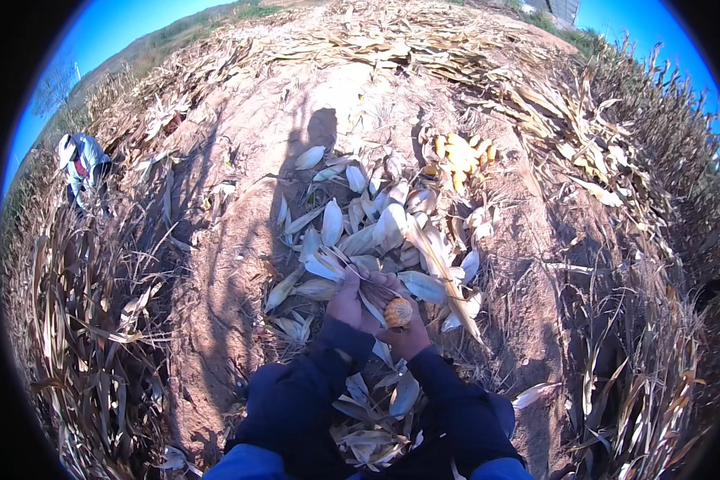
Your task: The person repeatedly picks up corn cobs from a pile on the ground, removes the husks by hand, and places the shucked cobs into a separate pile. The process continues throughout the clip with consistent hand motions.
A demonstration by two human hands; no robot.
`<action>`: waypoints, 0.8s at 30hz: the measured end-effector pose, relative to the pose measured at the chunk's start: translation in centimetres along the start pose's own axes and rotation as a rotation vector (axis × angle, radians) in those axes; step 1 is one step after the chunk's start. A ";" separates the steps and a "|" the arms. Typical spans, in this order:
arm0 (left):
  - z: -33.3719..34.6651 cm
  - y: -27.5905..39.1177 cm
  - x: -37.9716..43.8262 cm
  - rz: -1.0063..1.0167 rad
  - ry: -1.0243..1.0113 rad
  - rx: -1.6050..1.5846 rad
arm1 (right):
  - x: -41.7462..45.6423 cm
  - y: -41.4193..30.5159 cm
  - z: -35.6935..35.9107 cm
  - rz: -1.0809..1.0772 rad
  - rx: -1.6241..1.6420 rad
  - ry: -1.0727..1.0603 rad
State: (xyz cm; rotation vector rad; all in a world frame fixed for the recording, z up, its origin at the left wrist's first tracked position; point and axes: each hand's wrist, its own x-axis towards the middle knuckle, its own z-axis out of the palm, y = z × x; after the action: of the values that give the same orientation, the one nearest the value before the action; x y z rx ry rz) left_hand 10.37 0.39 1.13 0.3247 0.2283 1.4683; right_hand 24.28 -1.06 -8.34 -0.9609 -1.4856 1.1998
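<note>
An ear of corn (398,312) lies between my two hands, its yellow kernels bare at the end toward me and dry husk leaves still around its far part. My left hand (346,302) has its fingers closed on the husk leaves. Around the ear's lower side wraps my right hand (412,334). Just beyond both hands spreads a heap of pale loose corn husks (390,225). Farther off to the right, a small pile of husked yellow corn ears (461,157) rests on the soil.
Dry corn stalks (66,300) stand along the left, and more stalks (636,360) line the right. Cut stalks (546,108) lie across the far ground. A co-worker in a pale hat (84,162) bends over at far left. Husks (369,441) also lie between my legs.
</note>
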 end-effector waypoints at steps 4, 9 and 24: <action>-1.4 2.8 2.2 0.241 0.131 0.142 | -0.7 -3.1 -2.2 0.152 0.182 0.186; -1.7 2.2 2.1 0.402 0.177 0.307 | -0.6 -8.3 -1.0 -0.139 -0.322 0.305; 0.3 0.4 0.9 -0.105 0.123 0.068 | 1.3 -1.6 -1.8 0.188 0.413 0.516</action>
State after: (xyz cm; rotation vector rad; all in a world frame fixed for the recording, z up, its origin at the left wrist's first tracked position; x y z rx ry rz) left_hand 10.19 1.30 1.64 0.2731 0.3892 1.3801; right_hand 25.72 0.26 -6.40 -1.0353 -0.7199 1.2114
